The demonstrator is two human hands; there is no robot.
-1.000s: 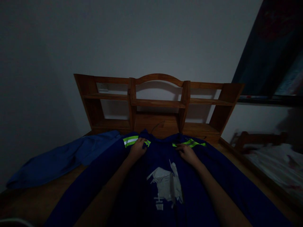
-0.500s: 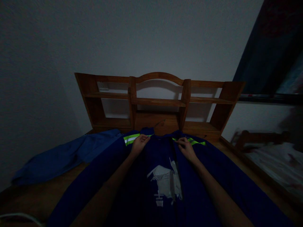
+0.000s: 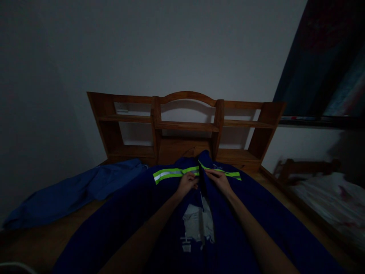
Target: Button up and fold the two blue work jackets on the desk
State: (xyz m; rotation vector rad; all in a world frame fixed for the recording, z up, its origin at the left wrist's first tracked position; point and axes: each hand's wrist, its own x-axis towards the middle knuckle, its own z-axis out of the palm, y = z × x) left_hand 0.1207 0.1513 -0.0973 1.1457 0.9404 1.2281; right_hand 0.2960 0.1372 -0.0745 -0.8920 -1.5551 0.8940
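A dark blue work jacket (image 3: 119,213) with yellow-green and silver reflective stripes lies spread out in front of me, its collar toward the shelf. My left hand (image 3: 188,181) pinches the left front edge just under the stripe. Opposite it, my right hand (image 3: 218,179) grips the right front edge by the stripe. The two edges stand close together below the collar, slightly raised. Farther down, a pale grey printed patch (image 3: 196,222) shows between and on the front panels. Dim light hides the jacket's lower part.
A wooden shelf unit (image 3: 186,126) stands against the wall behind the collar. Lighter blue folded clothing (image 3: 74,194) lies on the wooden surface (image 3: 71,232) at left. A whitish cloth (image 3: 333,198) is on the right, below a dark window (image 3: 322,64). A pale cable (image 3: 17,263) shows at lower left.
Both hands have come closer together, the left moving right, drawing the jacket's front edges toward each other. The collar has closed up, and more of the left stripe shows.
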